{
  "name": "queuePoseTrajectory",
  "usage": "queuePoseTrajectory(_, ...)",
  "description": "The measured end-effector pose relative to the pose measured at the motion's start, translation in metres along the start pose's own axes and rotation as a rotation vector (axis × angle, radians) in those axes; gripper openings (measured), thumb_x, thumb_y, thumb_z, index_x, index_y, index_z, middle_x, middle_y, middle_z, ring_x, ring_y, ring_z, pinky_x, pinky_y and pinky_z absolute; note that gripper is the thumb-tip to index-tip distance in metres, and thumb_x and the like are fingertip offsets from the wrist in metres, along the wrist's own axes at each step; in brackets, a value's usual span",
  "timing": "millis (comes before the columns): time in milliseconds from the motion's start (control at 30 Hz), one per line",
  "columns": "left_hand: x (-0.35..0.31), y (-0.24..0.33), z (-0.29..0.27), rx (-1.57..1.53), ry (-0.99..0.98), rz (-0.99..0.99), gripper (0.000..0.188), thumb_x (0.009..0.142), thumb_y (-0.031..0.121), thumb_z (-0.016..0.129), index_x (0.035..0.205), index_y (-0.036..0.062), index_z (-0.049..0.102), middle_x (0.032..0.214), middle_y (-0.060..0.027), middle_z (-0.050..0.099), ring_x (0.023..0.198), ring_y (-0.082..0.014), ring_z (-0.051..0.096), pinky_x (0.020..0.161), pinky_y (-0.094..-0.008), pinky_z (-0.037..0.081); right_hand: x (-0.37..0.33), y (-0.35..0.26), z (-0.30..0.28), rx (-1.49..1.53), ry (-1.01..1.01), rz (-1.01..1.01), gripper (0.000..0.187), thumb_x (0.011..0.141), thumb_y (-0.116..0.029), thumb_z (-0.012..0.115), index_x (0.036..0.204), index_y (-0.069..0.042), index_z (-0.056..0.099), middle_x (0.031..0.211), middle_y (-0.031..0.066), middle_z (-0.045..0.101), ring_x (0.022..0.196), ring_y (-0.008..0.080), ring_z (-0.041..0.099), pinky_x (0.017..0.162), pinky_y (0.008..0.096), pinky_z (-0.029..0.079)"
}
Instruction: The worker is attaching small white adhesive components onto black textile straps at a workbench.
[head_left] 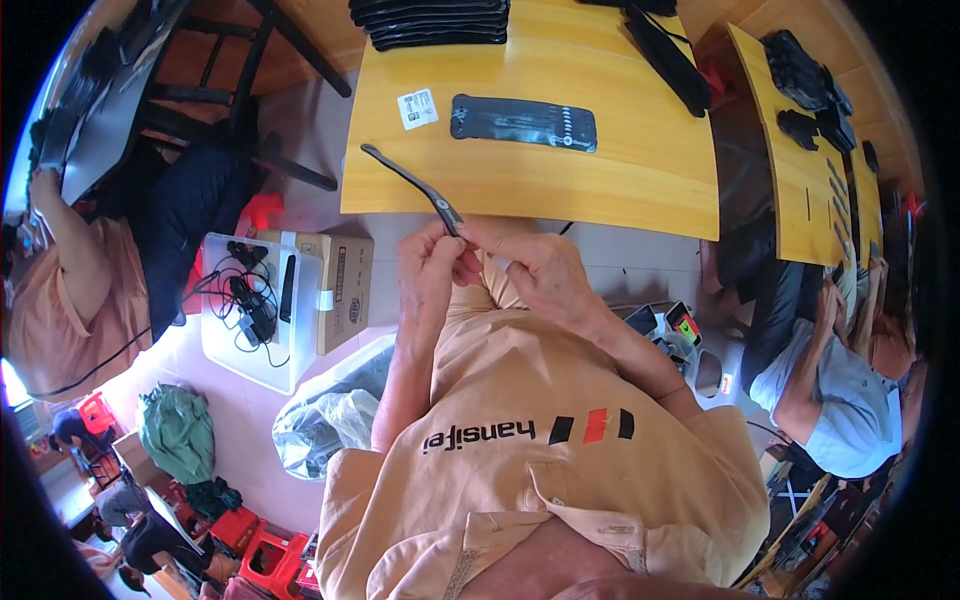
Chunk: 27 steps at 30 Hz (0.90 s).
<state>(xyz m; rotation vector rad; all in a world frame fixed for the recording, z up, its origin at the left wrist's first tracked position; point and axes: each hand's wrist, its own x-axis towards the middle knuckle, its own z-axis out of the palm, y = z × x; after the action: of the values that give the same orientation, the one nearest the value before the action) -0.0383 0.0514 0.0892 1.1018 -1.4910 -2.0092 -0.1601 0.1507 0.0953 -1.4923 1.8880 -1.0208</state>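
My left hand (428,262) is closed on the near end of a long, narrow black piece (410,180) with a small white mark. It looks like a flat sleeve seen almost edge-on, and its far end sticks out over the yellow table (630,185). My right hand (545,262) meets the left one at that same end, its fingertips pinched together. What exactly lies between the fingers is hidden. Flat on the table is a dark rectangular sleeve (523,123) with a row of light marks, beside a white printed label (418,108).
Stacked black sleeves (430,22) and a long black bundle (668,60) sit at the table's back. A clear bin (225,345) with cables and a cardboard box (345,290) stand left, near a plastic bag (325,430). People work on both sides.
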Motion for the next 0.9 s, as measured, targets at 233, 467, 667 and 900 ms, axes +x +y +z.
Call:
queuePoseTrajectory(233, -0.001, 0.002, 0.003, 0.032, 0.1, -0.002, 0.018, 0.075, 0.012, 0.046, 0.068, -0.0005, 0.057, 0.052, -0.0022, 0.049, 0.042, -0.0065, 0.04, 0.039, -0.02, 0.03, 0.001, 0.001, 0.004, -0.05, 0.043, -0.044, 0.049, 0.071, 0.001, 0.049, 0.115, -0.019, 0.057, 0.068, 0.0178, 0.056, 0.06, 0.0334, 0.055, 0.053, 0.0399, 0.043)
queuePoseTrajectory(467, 0.001, -0.003, 0.002, -0.052, 0.15, 0.059, 0.018, 0.073, 0.01, 0.046, 0.063, -0.0006, 0.056, 0.052, -0.0015, 0.048, 0.042, -0.0049, 0.036, 0.039, -0.0199, 0.025, 0.002, 0.005, 0.017, 0.086, 0.141, -0.036, 0.048, 0.071, 0.001, 0.046, 0.113, -0.017, 0.058, 0.068, 0.019, 0.056, 0.056, 0.0317, 0.054, 0.052, 0.0383, 0.043)
queuePoseTrajectory(667, 0.005, -0.007, 0.007, -0.04, 0.183, 0.12, 0.015, 0.072, 0.012, 0.046, 0.059, 0.004, 0.049, 0.052, -0.001, 0.047, 0.04, -0.0042, 0.033, 0.038, -0.0195, 0.021, 0.001, 0.026, 0.032, 0.316, 0.168, 0.015, 0.049, 0.07, 0.003, 0.043, 0.112, -0.016, 0.059, 0.065, 0.021, 0.052, 0.048, 0.0289, 0.049, 0.049, 0.0329, 0.041)
queuePoseTrajectory(900, 0.001, -0.01, 0.005, 0.152, 0.198, 0.142, 0.028, 0.084, 0.019, 0.051, 0.062, 0.0007, 0.052, 0.052, -0.0009, 0.046, 0.045, -0.0055, 0.04, 0.041, -0.0209, 0.028, 0.006, 0.022, 0.033, 0.372, 0.223, -0.054, 0.05, 0.071, 0.006, 0.041, 0.114, -0.014, 0.057, 0.075, 0.0199, 0.058, 0.052, 0.017, 0.048, 0.053, 0.0297, 0.042)
